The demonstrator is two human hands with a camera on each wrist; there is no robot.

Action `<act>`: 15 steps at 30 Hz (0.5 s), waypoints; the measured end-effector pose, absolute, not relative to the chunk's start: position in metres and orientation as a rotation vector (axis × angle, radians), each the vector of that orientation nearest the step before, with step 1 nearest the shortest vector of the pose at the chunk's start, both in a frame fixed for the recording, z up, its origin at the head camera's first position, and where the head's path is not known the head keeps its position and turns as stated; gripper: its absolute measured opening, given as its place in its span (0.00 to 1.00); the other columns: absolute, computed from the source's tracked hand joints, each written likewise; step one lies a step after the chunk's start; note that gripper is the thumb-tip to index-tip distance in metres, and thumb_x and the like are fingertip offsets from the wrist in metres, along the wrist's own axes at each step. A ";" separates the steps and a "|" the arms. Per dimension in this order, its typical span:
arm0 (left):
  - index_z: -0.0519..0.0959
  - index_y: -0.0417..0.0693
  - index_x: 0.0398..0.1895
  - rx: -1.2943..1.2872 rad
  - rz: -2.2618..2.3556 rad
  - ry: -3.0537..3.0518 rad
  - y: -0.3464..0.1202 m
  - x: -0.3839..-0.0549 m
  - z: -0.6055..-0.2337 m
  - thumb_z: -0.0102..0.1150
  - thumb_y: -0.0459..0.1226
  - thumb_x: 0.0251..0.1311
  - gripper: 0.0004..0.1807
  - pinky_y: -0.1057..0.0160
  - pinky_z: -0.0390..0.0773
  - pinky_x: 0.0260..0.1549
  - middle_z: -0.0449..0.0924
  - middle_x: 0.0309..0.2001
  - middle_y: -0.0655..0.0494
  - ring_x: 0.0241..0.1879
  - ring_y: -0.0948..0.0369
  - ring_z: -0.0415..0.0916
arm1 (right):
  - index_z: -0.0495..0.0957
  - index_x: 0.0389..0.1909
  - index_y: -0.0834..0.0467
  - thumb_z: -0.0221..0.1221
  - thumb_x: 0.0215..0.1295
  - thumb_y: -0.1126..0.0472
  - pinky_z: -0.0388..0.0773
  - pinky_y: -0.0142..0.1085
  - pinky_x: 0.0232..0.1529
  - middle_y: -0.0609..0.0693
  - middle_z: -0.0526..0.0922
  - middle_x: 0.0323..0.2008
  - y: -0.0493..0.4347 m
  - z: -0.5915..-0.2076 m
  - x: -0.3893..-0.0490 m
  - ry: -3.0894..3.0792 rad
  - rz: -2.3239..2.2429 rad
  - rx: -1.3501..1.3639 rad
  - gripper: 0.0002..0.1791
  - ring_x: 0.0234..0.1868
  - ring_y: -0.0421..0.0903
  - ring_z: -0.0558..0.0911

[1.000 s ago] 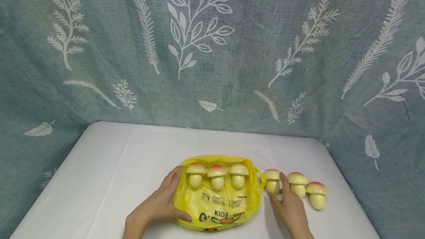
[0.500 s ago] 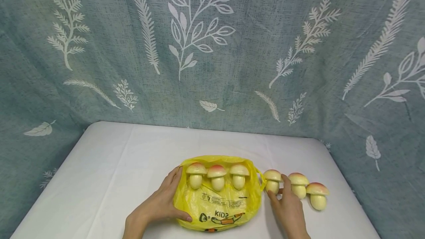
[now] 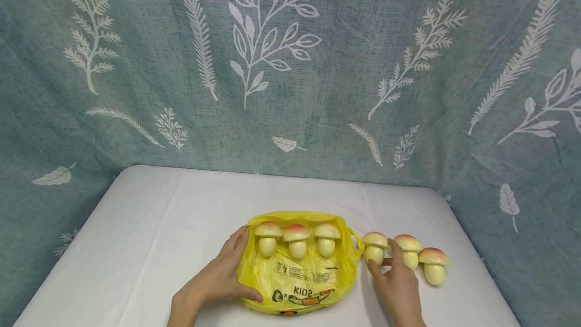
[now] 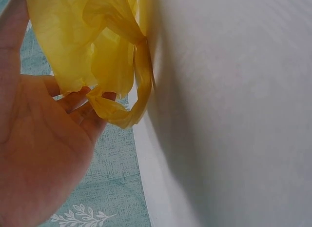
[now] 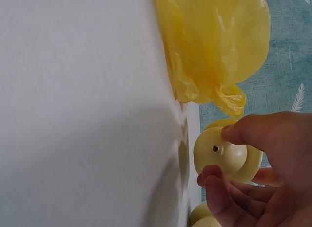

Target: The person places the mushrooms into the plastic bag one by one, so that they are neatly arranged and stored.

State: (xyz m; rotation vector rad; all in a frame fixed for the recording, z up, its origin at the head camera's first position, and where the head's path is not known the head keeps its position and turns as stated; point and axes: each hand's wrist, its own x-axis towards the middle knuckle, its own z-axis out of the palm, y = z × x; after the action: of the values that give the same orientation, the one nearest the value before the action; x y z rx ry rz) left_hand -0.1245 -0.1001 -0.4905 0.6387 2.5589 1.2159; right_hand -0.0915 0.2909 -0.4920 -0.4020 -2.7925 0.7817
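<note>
A yellow plastic bag (image 3: 268,281) with printed lettering lies spread on the white table. Three toy mushrooms (image 3: 297,241) with reddish-cream caps sit in a row inside its rim. My left hand (image 3: 218,279) grips the bag's left side, thumb along the front and fingers at the back. In the left wrist view a bag handle (image 4: 141,85) loops by its fingertips. Beside the bag's right edge, my right hand (image 3: 397,286) holds a cream toy mushroom (image 3: 374,247) between thumb and fingers. The right wrist view shows its stem end (image 5: 214,149), with a small dark hole.
Two more toy mushrooms lie to the right of my right hand: a nearer mushroom (image 3: 408,249) and a farther mushroom (image 3: 434,266). A bag handle (image 3: 358,246) sticks out by the held mushroom. Behind the table (image 3: 150,226) hangs a leaf-patterned curtain (image 3: 317,90).
My right hand and the mushroom it holds have shifted slightly to the right. The left hand, the bag and the other mushrooms look the same.
</note>
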 end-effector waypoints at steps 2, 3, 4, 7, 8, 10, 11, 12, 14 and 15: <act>0.35 0.45 0.80 0.638 1.218 2.557 -0.100 -0.125 -0.491 0.81 0.60 0.32 0.80 0.43 0.54 0.69 0.35 0.79 0.42 0.76 0.46 0.38 | 0.59 0.70 0.63 0.66 0.64 0.54 0.78 0.48 0.31 0.64 0.85 0.40 0.290 -0.490 -0.089 -2.772 0.780 -0.408 0.39 0.26 0.48 0.82; 0.35 0.45 0.80 0.639 1.216 2.557 -0.100 -0.125 -0.491 0.81 0.60 0.32 0.80 0.43 0.54 0.69 0.35 0.79 0.42 0.76 0.46 0.38 | 0.59 0.70 0.63 0.66 0.64 0.55 0.78 0.48 0.31 0.64 0.85 0.40 0.290 -0.489 -0.088 -2.760 0.779 -0.408 0.39 0.26 0.48 0.82; 0.35 0.45 0.80 0.640 1.216 2.557 -0.100 -0.125 -0.491 0.81 0.60 0.32 0.79 0.43 0.54 0.69 0.35 0.79 0.42 0.76 0.46 0.38 | 0.59 0.70 0.63 0.66 0.63 0.55 0.78 0.48 0.30 0.64 0.85 0.39 0.289 -0.488 -0.087 -2.746 0.777 -0.404 0.39 0.25 0.48 0.82; 0.35 0.46 0.80 0.643 1.212 2.560 -0.101 -0.125 -0.491 0.80 0.61 0.32 0.79 0.43 0.54 0.68 0.35 0.79 0.42 0.76 0.46 0.38 | 0.60 0.69 0.62 0.67 0.62 0.56 0.78 0.46 0.29 0.63 0.86 0.38 0.287 -0.484 -0.085 -2.698 0.758 -0.392 0.38 0.24 0.46 0.81; 0.35 0.46 0.80 0.644 1.213 2.561 -0.101 -0.125 -0.491 0.80 0.61 0.32 0.79 0.43 0.54 0.68 0.35 0.79 0.42 0.76 0.46 0.38 | 0.61 0.69 0.62 0.67 0.62 0.56 0.77 0.45 0.28 0.62 0.86 0.37 0.286 -0.483 -0.084 -2.685 0.752 -0.392 0.38 0.23 0.45 0.80; 0.35 0.45 0.80 0.645 1.214 2.559 -0.100 -0.125 -0.491 0.81 0.60 0.32 0.79 0.42 0.54 0.68 0.35 0.79 0.42 0.76 0.46 0.38 | 0.61 0.68 0.62 0.68 0.62 0.57 0.77 0.43 0.27 0.62 0.86 0.36 0.284 -0.480 -0.082 -2.662 0.739 -0.390 0.38 0.22 0.44 0.79; 0.35 0.45 0.80 0.645 1.217 2.558 -0.100 -0.125 -0.491 0.81 0.60 0.32 0.79 0.42 0.54 0.68 0.35 0.79 0.42 0.76 0.46 0.38 | 0.62 0.68 0.62 0.68 0.61 0.57 0.77 0.43 0.26 0.62 0.86 0.36 0.283 -0.478 -0.082 -2.652 0.730 -0.390 0.38 0.21 0.44 0.79; 0.35 0.45 0.80 0.645 1.219 2.556 -0.100 -0.125 -0.490 0.81 0.60 0.32 0.79 0.42 0.54 0.68 0.35 0.79 0.41 0.76 0.46 0.38 | 0.62 0.68 0.62 0.68 0.61 0.57 0.77 0.42 0.25 0.62 0.86 0.35 0.282 -0.476 -0.081 -2.641 0.723 -0.388 0.38 0.20 0.43 0.79; 0.35 0.45 0.80 0.644 1.223 2.553 -0.101 -0.125 -0.490 0.81 0.60 0.32 0.79 0.42 0.54 0.69 0.35 0.79 0.41 0.76 0.46 0.38 | 0.62 0.68 0.62 0.68 0.61 0.57 0.76 0.40 0.24 0.62 0.86 0.35 0.278 -0.472 -0.079 -2.624 0.716 -0.391 0.38 0.19 0.42 0.78; 0.35 0.45 0.80 0.645 1.221 2.555 -0.101 -0.125 -0.490 0.81 0.60 0.32 0.79 0.42 0.54 0.69 0.35 0.79 0.41 0.76 0.46 0.38 | 0.63 0.68 0.61 0.68 0.61 0.57 0.75 0.39 0.23 0.62 0.86 0.35 0.275 -0.470 -0.078 -2.616 0.715 -0.390 0.37 0.19 0.42 0.77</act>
State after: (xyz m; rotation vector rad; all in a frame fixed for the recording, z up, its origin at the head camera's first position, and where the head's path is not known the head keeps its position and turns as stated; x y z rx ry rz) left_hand -0.1249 -0.1007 -0.4901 0.6448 2.5547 1.2212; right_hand -0.0780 0.2754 -0.4702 -0.3901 -2.6160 0.7149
